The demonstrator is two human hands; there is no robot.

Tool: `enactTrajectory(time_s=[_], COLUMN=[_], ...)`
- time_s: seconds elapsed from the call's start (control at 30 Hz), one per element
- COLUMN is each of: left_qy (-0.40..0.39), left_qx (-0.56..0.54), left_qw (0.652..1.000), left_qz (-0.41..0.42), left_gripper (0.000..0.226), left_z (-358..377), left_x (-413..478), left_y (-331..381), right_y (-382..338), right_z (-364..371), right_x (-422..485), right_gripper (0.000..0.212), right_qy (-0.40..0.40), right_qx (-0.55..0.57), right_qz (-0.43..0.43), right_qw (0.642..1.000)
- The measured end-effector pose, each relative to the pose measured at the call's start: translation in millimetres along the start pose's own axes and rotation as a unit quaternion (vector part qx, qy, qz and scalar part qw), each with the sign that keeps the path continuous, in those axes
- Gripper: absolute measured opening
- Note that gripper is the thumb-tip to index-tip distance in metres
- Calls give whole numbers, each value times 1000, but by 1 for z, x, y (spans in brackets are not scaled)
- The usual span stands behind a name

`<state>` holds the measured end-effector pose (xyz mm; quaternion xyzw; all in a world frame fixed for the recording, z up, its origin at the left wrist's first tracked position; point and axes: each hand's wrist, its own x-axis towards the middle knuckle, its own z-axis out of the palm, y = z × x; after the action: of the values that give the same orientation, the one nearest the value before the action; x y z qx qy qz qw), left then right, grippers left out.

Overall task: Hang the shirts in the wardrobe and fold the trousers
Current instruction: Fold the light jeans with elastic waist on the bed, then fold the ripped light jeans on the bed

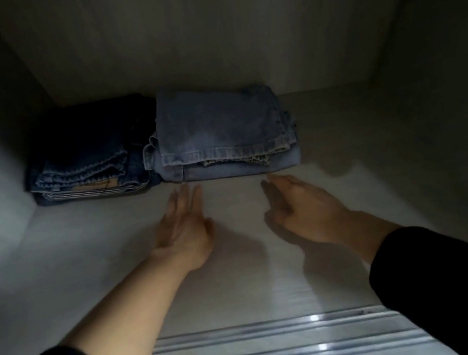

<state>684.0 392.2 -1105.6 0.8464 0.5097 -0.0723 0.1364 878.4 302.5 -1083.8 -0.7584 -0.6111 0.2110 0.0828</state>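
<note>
Folded light-blue jeans (218, 130) lie on the pale wardrobe shelf (98, 246), toward the back. A stack of darker folded jeans (84, 162) sits against their left side, in the shelf's back left corner. My left hand (184, 229) hovers just in front of the light-blue jeans with fingers straight, holding nothing. My right hand (302, 206) is beside it, palm turned inward and fingers straight, its fingertips close to the front right edge of the light-blue jeans. No shirts are in view.
The wardrobe's back wall (204, 43) and side walls (442, 80) close in the shelf. Bare shelf lies to the right of the jeans (358, 131). Metal sliding-door rails (270, 344) run along the front edge.
</note>
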Motion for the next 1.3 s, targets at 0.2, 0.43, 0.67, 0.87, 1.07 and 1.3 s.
enactTrajectory(time_s=[0.2, 0.43, 0.67, 0.87, 1.07, 1.3], left_qy=[-43, -73, -100, -126, -131, -130], left_qx=[-2, -16, -60, -4, 44, 85], left_qw=[999, 991, 981, 960, 930, 870], left_qz=[14, 108, 153, 249, 342, 467], left_gripper=[62, 59, 50, 46, 41, 45], left_z=[-53, -217, -406, -490, -522, -511], left_x=[-78, -187, -303, -375, -433, -498], left_y=[42, 146, 239, 308, 400, 546], right_y=[-26, -77, -143, -164, -142, -72], right_z=[-55, -214, -396, -496, -545, -572], right_x=[-101, -233, -369, -474, -575, -688], right_gripper=[75, 71, 65, 61, 66, 67], right_qy=[-2, 1, -13, 34, 85, 125], right_qx=[42, 36, -1, -7, 14, 18], right_qz=[44, 115, 172, 241, 352, 448], right_qw=[998, 993, 985, 970, 932, 885])
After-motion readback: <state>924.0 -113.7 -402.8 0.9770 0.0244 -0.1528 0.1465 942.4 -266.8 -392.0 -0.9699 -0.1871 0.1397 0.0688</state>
